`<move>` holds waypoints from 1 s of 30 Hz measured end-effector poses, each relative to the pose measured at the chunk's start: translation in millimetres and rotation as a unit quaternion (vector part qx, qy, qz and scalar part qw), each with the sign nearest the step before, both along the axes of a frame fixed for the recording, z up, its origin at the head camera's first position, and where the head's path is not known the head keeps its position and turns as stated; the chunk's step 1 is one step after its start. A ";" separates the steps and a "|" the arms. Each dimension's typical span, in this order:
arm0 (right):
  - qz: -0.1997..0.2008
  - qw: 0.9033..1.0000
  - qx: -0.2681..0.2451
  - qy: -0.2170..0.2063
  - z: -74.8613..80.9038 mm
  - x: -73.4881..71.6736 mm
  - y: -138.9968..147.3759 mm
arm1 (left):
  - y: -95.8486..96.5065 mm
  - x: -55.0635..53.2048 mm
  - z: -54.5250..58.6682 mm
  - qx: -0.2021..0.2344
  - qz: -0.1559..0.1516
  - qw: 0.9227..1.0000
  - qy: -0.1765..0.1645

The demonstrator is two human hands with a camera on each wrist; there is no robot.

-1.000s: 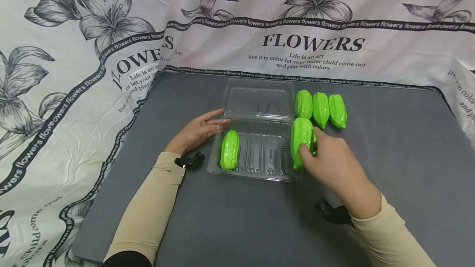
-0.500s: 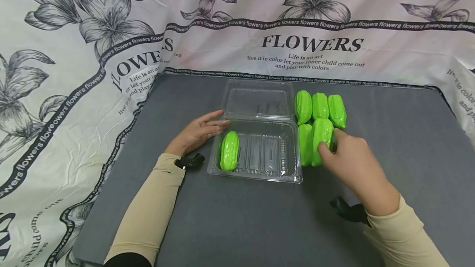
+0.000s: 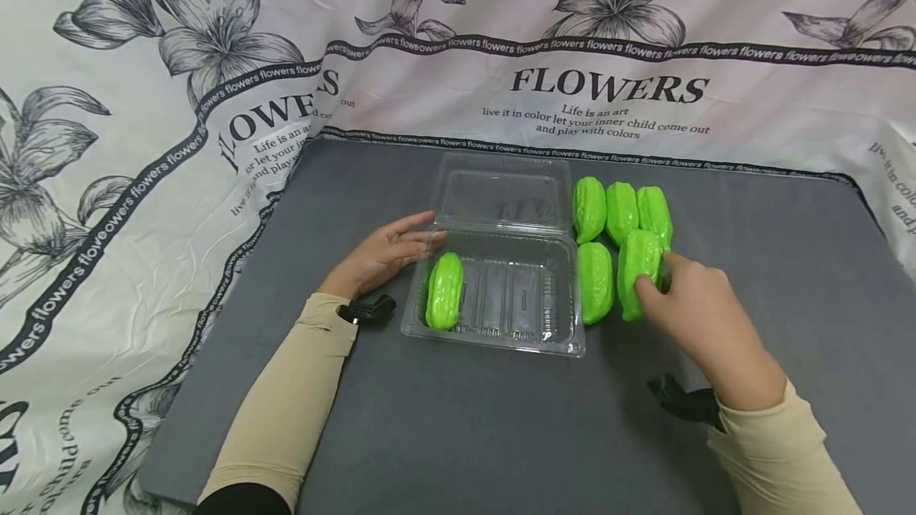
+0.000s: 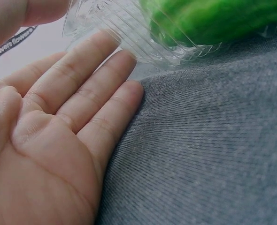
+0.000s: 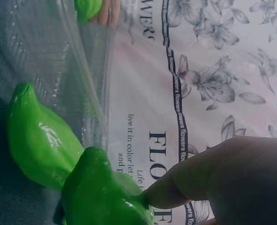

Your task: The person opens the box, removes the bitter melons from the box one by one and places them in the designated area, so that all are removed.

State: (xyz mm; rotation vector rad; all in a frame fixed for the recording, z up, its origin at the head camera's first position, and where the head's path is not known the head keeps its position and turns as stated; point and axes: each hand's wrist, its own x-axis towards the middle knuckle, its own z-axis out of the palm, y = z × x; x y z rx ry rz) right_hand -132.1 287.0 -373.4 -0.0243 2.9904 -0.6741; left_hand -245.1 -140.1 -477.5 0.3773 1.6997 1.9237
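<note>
My left hand (image 3: 382, 257) rests by the left edge of a clear plastic clamshell box (image 3: 515, 300), fingers straight and fingertips right at its wall. In the left wrist view the fingers of this hand (image 4: 58, 117) lie side by side next to the box. Inside the box, at its left end, lies one shiny green ridged fruit (image 3: 444, 292). My right hand (image 3: 704, 316) pinches another green ridged fruit (image 3: 639, 272) between thumb and fingers, right of the box. Beside it, along the box's right wall, lies a similar fruit (image 5: 42, 138).
The transparent lid (image 3: 501, 189) is folded back flat behind the box. A row of three more green fruits (image 3: 621, 211) lies at the back right, just beyond the held one. The grey table (image 3: 465, 435) ends at a flower-printed cloth (image 3: 608, 102) behind and to the left.
The right hand has moved right with its pinched fruit, from over the box's right edge. The fruit beside the box has come into full view. The left hand has stayed put.
</note>
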 end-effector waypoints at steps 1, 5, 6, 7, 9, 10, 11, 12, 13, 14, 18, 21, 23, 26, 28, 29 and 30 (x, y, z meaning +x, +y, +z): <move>0.001 1.000 0.002 0.001 -0.8 -0.8 0.4 | -0.3 0.1 0.4 -0.001 0.002 1.000 0.000; 0.008 1.000 0.004 -0.013 -2.7 -3.2 1.0 | -1.3 0.3 1.2 -0.002 0.002 1.000 -0.003; 0.010 1.000 0.004 -0.021 -3.1 -3.6 1.1 | -1.5 0.3 1.3 -0.002 0.002 1.000 -0.003; 0.011 1.000 0.004 -0.029 -3.3 -4.0 1.2 | -1.6 0.4 1.4 -0.003 0.002 1.000 -0.003; 0.013 0.999 0.003 -0.042 -3.9 -4.9 1.6 | -2.1 0.2 1.1 -0.003 0.004 1.000 -0.003; 0.013 0.999 0.002 -0.048 -4.4 -5.2 2.0 | -2.3 0.4 1.2 -0.002 0.003 1.000 -0.002; 0.014 0.999 0.002 -0.052 -5.0 -5.6 2.4 | -2.4 0.4 1.2 -0.002 0.003 1.000 -0.002; 0.015 0.998 0.002 -0.056 -5.6 -5.8 3.4 | -2.3 0.4 1.1 -0.002 0.003 1.000 -0.002; 0.014 0.998 0.002 -0.058 -6.4 -6.1 3.9 | -2.3 0.3 0.9 -0.002 0.002 1.000 -0.001; 0.013 0.998 0.002 -0.059 -7.4 -6.4 4.4 | -2.2 0.1 0.5 -0.002 0.000 1.000 0.000; 0.014 0.998 0.005 -0.063 -11.8 -7.9 5.9 | -1.4 -0.2 -0.3 -0.001 -0.002 1.000 0.002; 0.015 0.998 0.007 -0.067 -15.0 -9.8 6.2 | -1.3 -0.2 -0.6 0.000 -0.002 1.000 0.003; 0.019 0.998 0.011 -0.066 -17.1 -11.2 7.0 | -1.6 -0.1 -0.6 0.000 -0.003 1.000 0.004; 0.024 0.998 0.016 -0.062 -20.3 -13.7 8.1 | -1.7 -0.2 0.0 0.000 -0.002 1.000 0.005; 0.026 0.998 0.017 -0.057 -22.4 -15.0 8.1 | -1.7 -0.3 0.3 -0.001 -0.001 1.000 0.005; 0.026 0.998 0.017 -0.058 -23.2 -15.6 7.9 | -1.5 -0.3 0.7 -0.002 0.001 1.000 0.003; 0.025 0.998 0.016 -0.056 -23.9 -15.8 7.5 | -1.4 -0.6 0.6 -0.001 0.001 1.000 0.002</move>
